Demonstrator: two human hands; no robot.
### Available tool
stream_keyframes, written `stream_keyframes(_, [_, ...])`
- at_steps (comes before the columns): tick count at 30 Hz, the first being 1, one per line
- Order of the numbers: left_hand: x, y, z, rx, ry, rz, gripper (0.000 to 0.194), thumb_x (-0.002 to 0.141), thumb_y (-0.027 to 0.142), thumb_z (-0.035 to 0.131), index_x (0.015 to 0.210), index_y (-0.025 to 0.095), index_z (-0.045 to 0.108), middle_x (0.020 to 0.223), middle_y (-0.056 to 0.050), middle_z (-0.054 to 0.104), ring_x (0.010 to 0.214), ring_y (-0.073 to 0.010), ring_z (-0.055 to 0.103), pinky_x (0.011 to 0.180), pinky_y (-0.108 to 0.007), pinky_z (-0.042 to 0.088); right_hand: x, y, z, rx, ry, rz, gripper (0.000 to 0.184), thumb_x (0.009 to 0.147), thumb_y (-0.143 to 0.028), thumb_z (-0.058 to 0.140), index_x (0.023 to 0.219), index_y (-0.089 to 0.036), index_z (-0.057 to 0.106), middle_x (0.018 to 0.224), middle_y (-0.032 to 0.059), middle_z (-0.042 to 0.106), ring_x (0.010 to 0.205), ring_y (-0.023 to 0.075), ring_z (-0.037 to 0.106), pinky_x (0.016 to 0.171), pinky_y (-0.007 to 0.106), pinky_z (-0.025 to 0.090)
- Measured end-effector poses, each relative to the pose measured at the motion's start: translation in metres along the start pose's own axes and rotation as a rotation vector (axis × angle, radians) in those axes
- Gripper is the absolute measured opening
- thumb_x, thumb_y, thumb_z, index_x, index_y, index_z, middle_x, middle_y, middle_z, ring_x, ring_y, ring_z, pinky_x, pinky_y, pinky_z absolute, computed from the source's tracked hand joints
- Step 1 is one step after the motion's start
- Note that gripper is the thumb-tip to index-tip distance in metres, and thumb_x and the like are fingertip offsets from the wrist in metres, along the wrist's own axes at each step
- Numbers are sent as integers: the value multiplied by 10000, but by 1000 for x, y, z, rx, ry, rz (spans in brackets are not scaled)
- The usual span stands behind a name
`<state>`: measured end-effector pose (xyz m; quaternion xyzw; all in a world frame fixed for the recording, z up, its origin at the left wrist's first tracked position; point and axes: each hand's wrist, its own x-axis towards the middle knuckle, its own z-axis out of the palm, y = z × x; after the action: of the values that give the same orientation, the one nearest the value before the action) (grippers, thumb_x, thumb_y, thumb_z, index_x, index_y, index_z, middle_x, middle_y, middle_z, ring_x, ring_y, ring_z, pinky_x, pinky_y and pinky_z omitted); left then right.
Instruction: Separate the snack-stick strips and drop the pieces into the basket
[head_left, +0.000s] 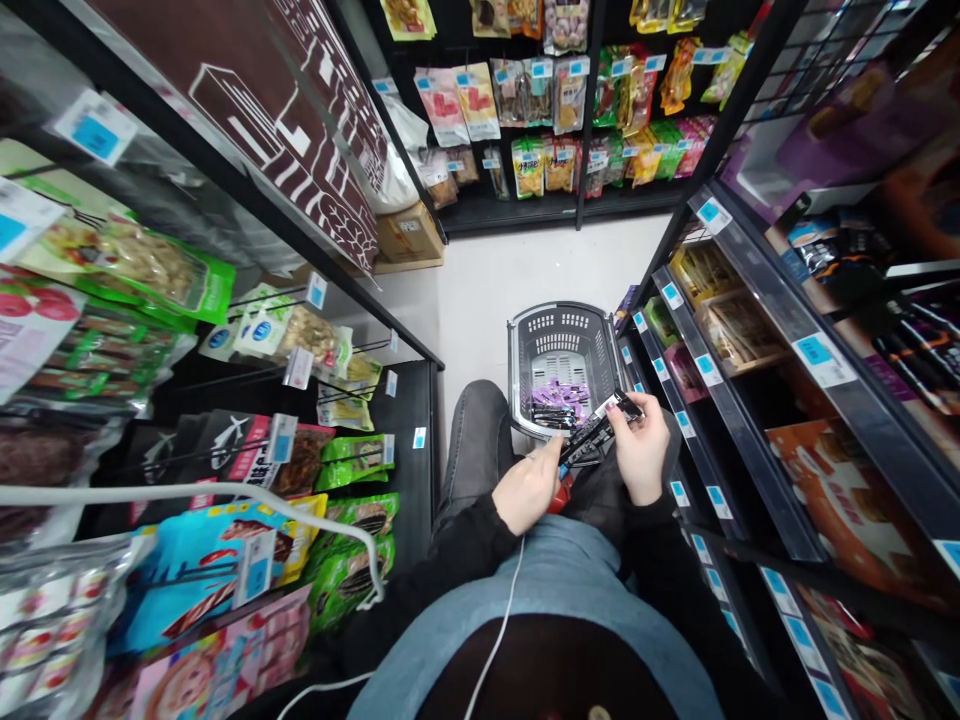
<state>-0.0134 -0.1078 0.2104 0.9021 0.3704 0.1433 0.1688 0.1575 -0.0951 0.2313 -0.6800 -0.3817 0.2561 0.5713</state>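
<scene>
Black packet (596, 432) lies between the hands, left hand (525, 490) pinching its near end, right hand (643, 450) its far end, long axis slanting far-right across basket's (513, 370) near-right corner in view.

No words or numbers are clear enough to read. The blue and white price tags (825, 360) along the shelf edges (765, 287) have tiny, blurry print, and so does the black packet (595, 437). A green and yellow bag (529, 178) has big letters, a white bag (276, 308) has a round blue badge (262, 331), and the brown board (262, 35) has small white writing, all too fuzzy.
</scene>
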Motion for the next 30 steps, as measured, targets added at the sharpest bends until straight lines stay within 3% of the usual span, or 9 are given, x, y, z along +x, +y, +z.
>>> stream_keyframes(4, [1,1,1,10,-99,-18,501,808,44,265,1305,-13,273,1234,-249,483,1104,-234,523,866,-354,466,0,2,0,-141,49,-10,267,736,-375,561,876,-148,556,658,7,566,525,104,484,526,218,397])
stream_keyframes(8, [-3,0,-10,-297,-169,-24,473,836,103,298,1308,88,320,1210,-152,537,1063,-182,549,893,-325,448,9,3,-6,-202,133,-7,256,733,-353,570,874,-139,582,548,-33,497,442,81,386,465,203,330])
stream_keyframes(11, [0,2,-20,-570,-137,-197,407,866,207,335,1266,167,394,1080,-75,621,966,-155,590,867,-305,453,15,4,-8,-131,129,16,272,717,-349,589,881,-132,575,615,-8,548,468,81,421,485,207,362])
stream_keyframes(14, [9,8,-27,-820,-179,-342,383,801,313,500,1150,155,506,851,-35,670,789,-156,620,774,-291,479,16,5,-3,-18,29,50,291,712,-361,591,893,-135,555,718,28,599,552,106,512,553,234,428])
stream_keyframes(17, [19,14,-28,-1084,-213,-468,344,730,368,586,961,113,592,747,-41,663,652,-154,614,656,-285,500,13,1,2,131,-83,93,336,731,-378,574,965,-144,514,821,63,626,687,146,591,665,293,480])
stream_keyframes(20, [23,13,-26,-1296,-180,-594,380,654,394,655,885,96,618,719,-45,659,613,-163,616,599,-295,507,6,-6,1,301,-321,125,522,663,-359,657,1099,-179,433,968,87,627,813,178,622,753,349,498])
stream_keyframes(23, [23,9,-22,-1422,-203,-673,421,548,372,737,839,81,653,667,-42,657,674,-196,632,656,-326,512,-3,-7,-2,394,-517,190,581,564,-310,740,1057,-193,456,963,73,643,856,197,628,769,360,510])
stream_keyframes(25, [22,8,-18,-1471,-248,-703,436,514,359,757,831,75,669,665,-47,664,683,-205,633,685,-345,508,-8,-4,-2,377,-476,235,491,540,-298,756,951,-172,518,881,59,661,812,198,636,741,346,519])
stream_keyframes(30, [22,14,-12,-1417,-281,-678,419,506,341,757,830,83,692,682,-27,667,665,-184,609,706,-325,490,-7,10,1,319,-198,324,313,630,-404,686,739,-129,583,645,46,647,576,179,623,554,298,513])
